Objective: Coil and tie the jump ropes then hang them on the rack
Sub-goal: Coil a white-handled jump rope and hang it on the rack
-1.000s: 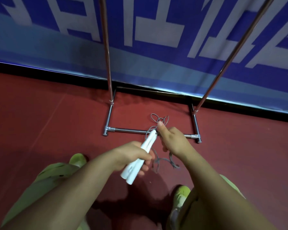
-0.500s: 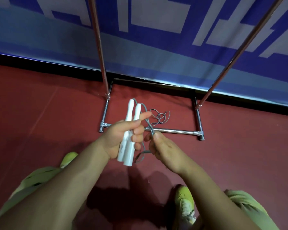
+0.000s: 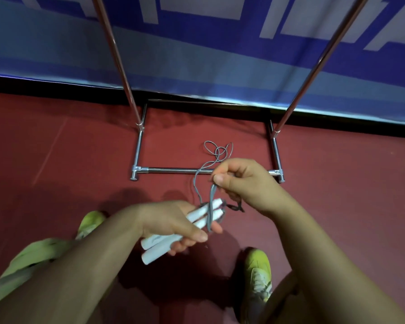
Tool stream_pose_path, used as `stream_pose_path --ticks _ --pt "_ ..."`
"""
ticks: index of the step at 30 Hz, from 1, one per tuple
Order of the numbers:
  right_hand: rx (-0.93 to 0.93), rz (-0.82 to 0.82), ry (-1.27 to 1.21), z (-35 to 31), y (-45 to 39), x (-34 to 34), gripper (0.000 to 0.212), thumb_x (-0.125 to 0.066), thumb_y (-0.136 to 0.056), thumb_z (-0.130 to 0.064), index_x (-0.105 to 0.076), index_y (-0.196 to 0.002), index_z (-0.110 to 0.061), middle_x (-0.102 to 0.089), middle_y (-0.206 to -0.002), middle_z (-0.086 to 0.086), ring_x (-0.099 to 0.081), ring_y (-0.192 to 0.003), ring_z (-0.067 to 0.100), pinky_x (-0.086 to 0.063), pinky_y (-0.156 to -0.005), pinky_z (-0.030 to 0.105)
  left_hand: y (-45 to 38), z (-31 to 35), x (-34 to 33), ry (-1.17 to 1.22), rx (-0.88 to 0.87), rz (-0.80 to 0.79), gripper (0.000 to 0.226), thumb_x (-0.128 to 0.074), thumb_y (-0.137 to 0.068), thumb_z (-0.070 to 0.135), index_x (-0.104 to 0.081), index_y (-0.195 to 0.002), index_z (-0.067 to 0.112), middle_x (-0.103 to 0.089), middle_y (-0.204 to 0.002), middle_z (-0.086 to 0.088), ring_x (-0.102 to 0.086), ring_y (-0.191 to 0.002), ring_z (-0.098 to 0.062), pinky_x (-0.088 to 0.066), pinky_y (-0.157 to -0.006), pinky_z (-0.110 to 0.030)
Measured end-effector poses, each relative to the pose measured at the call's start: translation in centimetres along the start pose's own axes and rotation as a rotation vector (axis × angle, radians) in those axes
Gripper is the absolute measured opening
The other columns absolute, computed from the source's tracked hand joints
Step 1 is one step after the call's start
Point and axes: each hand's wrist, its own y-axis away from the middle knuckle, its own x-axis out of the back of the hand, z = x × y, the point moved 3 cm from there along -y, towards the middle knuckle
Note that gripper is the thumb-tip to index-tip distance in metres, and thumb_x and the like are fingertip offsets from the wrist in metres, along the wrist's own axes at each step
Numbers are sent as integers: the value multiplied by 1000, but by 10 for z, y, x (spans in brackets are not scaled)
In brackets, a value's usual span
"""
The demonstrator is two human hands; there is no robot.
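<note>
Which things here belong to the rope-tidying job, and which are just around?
Part of the job:
white handles in the left hand
grey cord, pinched by the right hand
metal rack

Just around:
blue banner
red floor
green shoes

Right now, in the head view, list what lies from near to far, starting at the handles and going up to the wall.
White handles gripped by the left hand → right hand pinching the grey rope → rack's front base bar → loose rope loops on the floor → rack's rear base bar → blue banner.
</note>
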Motion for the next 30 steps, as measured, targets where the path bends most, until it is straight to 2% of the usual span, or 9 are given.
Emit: stream_pose_path --ticks 4,6,8,9,12,15,20,24,30 --pt "-174 16 -277 23 -9 -7 18 -56 -92 -11 -58 -74 -11 -50 -51 -3 -39 -38 5 -29 -37 16 6 16 -12 77 -214 -167 18 -64 -84 18 -74 -82 32 -46 -53 7 -44 -45 -7 -41 -50 -25" --pt "-211 -6 -356 30 -13 -14 20 -54 -93 -16 -53 -76 -5 -44 -51 7 -33 -36 8 -22 -36 15 8 18 -6 230 -318 -179 9 -73 -77 32 -75 -85 28 -47 -53 6 -44 -43 -8 -43 -48 -24" --pt "-185 -1 -402 30 -15 -15 26 -49 -96 -26 -51 -83 -3 -43 -58 10 -27 -40 8 -12 -39 17 9 15 9 393 -354 -71 29 -79 -70 40 -74 -94 24 -45 -53 3 -42 -42 -9 -43 -46 -23" --pt "-163 17 -415 28 -15 -14 27 -49 -95 -28 -52 -85 -3 -47 -60 8 -28 -43 7 -11 -41 20 9 14 15 433 -373 11 25 -76 -74 37 -73 -95 24 -44 -54 2 -41 -41 -10 -42 -45 -24" --pt "-86 86 -316 26 -15 -10 20 -55 -87 -24 -57 -81 -5 -50 -64 3 -29 -47 7 -16 -41 15 12 13 24 500 -362 205 16 -58 -80 29 -62 -93 22 -45 -56 1 -39 -41 -10 -40 -42 -24" --pt "-76 210 -151 29 -16 -10 22 -61 -90 -11 -60 -69 -14 -45 -60 4 -29 -44 5 -23 -39 13 12 12 27 456 -326 308 18 -65 -83 29 -55 -96 22 -48 -57 0 -40 -42 -11 -39 -44 -23" --pt "-141 310 -4 36 -20 -11 38 -68 -86 -24 -54 -76 10 -34 -54 -2 -24 -43 3 -22 -39 12 10 14 29 324 -262 499 9 -54 -93 30 -54 -97 21 -51 -56 2 -42 -42 -13 -34 -48 -23" --pt "-245 280 39 41 -21 -17 35 -71 -83 -32 -50 -71 -6 -27 -53 -4 -19 -42 4 -20 -38 13 10 13 31 224 -239 600 12 -58 -91 33 -57 -96 22 -51 -56 3 -42 -44 -12 -34 -46 -22" --pt "-405 256 -12 45 -23 -23 52 -68 -81 -47 -28 -55 -25 -22 -48 -8 -14 -42 9 -13 -39 20 10 14 33 173 -227 676 28 -58 -87 45 -55 -81 18 -50 -58 0 -42 -46 -15 -36 -47 -23"
